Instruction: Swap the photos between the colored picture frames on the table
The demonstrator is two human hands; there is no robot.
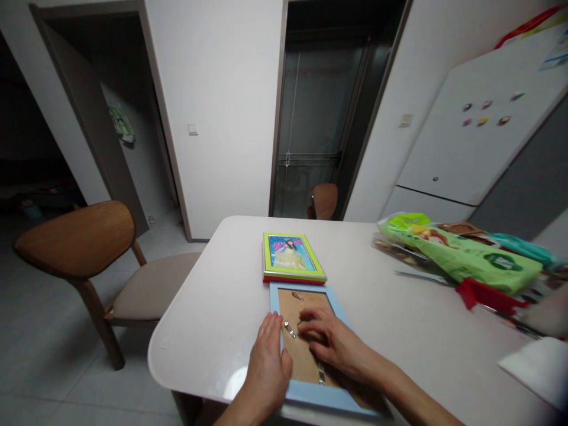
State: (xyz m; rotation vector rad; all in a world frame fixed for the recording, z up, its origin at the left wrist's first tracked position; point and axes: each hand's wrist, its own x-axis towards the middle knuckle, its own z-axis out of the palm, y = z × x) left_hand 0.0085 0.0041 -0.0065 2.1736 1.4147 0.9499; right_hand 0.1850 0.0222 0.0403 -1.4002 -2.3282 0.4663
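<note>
A light-blue picture frame (339, 305) lies face down on the table, its brown backing board (299, 364) upward. Small metal clips (290, 329) sit on the board. My left hand (268, 361) rests along the left side of this frame with fingers stretched out. Over the middle of the board, my right hand (332, 340) has loosely bent fingers that are apart, with fingertips close to a small dark metal piece. Beyond the blue frame, a green picture frame (317, 266) with a picture of a figure in a dress lies on top of a red-edged frame (295, 280).
On the right side of the white table (213, 313) lie a green printed package (470, 254), a red object (488, 299) and a white sheet (539, 367). A wooden chair (155, 290) stands at the left. A white refrigerator (479, 148) is behind, right.
</note>
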